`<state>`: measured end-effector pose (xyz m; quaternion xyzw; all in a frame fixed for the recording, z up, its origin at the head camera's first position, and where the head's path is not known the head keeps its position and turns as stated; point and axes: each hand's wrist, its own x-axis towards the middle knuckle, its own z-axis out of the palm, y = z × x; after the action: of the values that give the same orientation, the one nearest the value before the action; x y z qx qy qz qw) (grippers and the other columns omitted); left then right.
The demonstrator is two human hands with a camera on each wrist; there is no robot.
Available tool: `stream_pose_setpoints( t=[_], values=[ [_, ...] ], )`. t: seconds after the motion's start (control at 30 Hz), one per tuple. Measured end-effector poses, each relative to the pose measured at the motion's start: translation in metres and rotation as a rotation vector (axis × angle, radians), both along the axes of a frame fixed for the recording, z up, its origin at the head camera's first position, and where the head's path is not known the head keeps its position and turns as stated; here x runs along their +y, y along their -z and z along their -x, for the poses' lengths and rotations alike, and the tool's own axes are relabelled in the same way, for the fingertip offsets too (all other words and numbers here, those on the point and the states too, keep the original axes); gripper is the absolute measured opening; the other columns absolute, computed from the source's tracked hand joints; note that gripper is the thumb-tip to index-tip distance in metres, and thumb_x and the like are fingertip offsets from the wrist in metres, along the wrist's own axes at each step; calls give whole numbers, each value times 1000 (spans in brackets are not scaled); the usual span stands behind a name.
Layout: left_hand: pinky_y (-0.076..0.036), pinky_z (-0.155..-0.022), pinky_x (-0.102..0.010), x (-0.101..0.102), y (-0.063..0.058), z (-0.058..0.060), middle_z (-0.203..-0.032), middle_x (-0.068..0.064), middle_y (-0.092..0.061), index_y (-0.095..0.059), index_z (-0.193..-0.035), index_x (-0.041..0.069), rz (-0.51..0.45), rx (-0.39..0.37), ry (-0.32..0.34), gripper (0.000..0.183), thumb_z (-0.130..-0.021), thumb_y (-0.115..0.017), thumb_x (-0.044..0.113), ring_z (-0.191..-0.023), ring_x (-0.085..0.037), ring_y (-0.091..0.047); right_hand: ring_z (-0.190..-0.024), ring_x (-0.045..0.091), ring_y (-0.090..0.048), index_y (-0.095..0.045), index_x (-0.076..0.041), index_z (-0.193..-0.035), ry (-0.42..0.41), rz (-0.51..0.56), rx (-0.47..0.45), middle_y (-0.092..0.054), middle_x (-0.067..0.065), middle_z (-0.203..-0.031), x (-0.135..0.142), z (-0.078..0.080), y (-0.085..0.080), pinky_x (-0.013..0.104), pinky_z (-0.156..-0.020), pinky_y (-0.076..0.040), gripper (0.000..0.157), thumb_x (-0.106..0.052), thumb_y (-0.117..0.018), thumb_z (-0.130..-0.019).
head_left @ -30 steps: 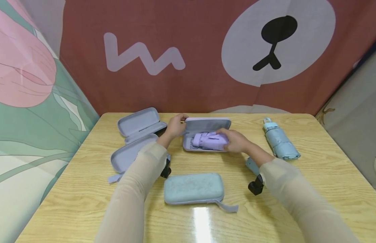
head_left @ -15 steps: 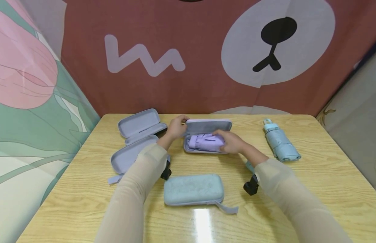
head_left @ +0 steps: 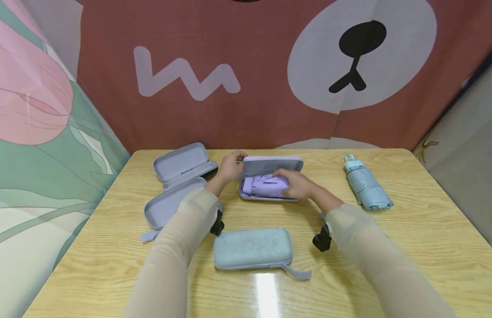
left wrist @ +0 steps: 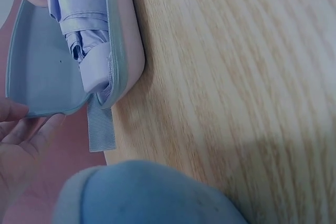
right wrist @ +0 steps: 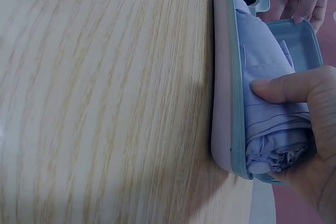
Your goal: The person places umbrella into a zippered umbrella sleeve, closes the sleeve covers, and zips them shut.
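A folded purple umbrella (head_left: pixel 266 185) lies lengthwise in an open hard case with a grey lining (head_left: pixel 271 166) at the back middle of the table. My right hand (head_left: pixel 297 184) grips the umbrella's right end, its thumb pressed on the cloth (right wrist: pixel 273 56) in the right wrist view. At the lid's left corner, my left hand (head_left: pixel 230 167) pinches the raised edge between thumb and fingers. In the left wrist view the umbrella's handle end (left wrist: pixel 95 69) sits inside the case near a ribbed strap (left wrist: pixel 101 129).
Open lavender-grey cases (head_left: pixel 181 162) lie at the left, partly behind my left sleeve. A zipped light-blue case (head_left: pixel 253 248) with a strap rests in front. Toward the right back is a folded light-blue umbrella (head_left: pixel 368 185).
My right hand has moved left, and the purple umbrella has slid left with it inside the case. My left hand stays at the lid.
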<state>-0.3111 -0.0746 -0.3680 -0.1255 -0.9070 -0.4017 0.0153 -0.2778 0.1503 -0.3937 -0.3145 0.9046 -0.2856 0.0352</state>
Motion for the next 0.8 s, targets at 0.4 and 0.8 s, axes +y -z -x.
stream_pose_setpoints(
  t=[0.4, 0.8],
  values=[
    [-44, -76, -29, -8, 1, 1, -102, -14, -59, -56, -105, 2, 19, 20, -9, 28, -80, -45, -5, -95, -22, -53, -91, 26, -48, -49, -8, -116, -7, -7, -65, -50, 17, -115, -4, 13, 7, 39, -75, -39, 58, -1, -67, -62],
    [-43, -71, -31, -12, 5, 0, -107, -13, -56, -54, -110, 3, 10, 3, -25, 28, -84, -43, -2, -95, -22, -52, -111, 32, -40, -48, -3, -121, 3, 22, -54, -47, 17, -120, -3, 11, 16, 45, -92, -29, 61, -7, -72, -64]
  ],
)
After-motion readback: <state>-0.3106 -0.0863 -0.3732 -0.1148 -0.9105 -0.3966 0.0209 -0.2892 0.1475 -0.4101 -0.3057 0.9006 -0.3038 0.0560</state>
